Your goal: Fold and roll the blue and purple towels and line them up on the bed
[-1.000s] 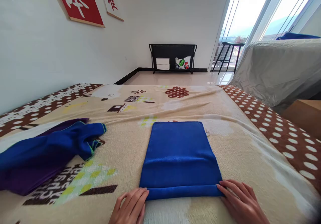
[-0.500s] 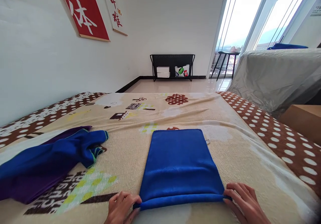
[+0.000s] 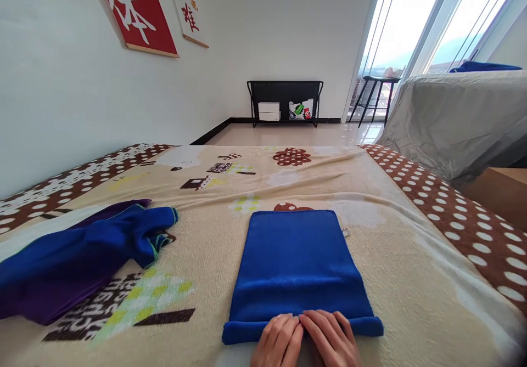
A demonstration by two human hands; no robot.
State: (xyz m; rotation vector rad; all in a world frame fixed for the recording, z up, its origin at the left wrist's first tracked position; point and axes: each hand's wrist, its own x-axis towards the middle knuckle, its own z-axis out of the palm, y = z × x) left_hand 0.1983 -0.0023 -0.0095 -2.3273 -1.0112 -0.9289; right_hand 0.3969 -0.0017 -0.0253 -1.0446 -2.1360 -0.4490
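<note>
A blue towel (image 3: 298, 257) lies flat on the patterned blanket (image 3: 209, 295), its near edge turned into a narrow roll. Side by side at the middle of that roll are my left hand (image 3: 280, 337) and my right hand (image 3: 329, 334), with their fingertips almost touching. Both have their fingers bent over the roll and closed on it; the thumbs are hidden. The roll's two ends stick out beyond my hands. A small white tag (image 3: 345, 232) shows at the towel's right edge.
Crumpled blue and purple cloths (image 3: 94, 252) lie at the left. Brown polka-dot borders run along the blanket's sides. A cardboard box (image 3: 500, 194) and a covered piece of furniture (image 3: 457, 117) stand at the right. A black rack (image 3: 284, 95) and a stool (image 3: 376, 95) are farther back.
Both hands have moved inward from the ends of the roll to its middle. The rolled edge looks thicker, and the view has tilted slightly downward.
</note>
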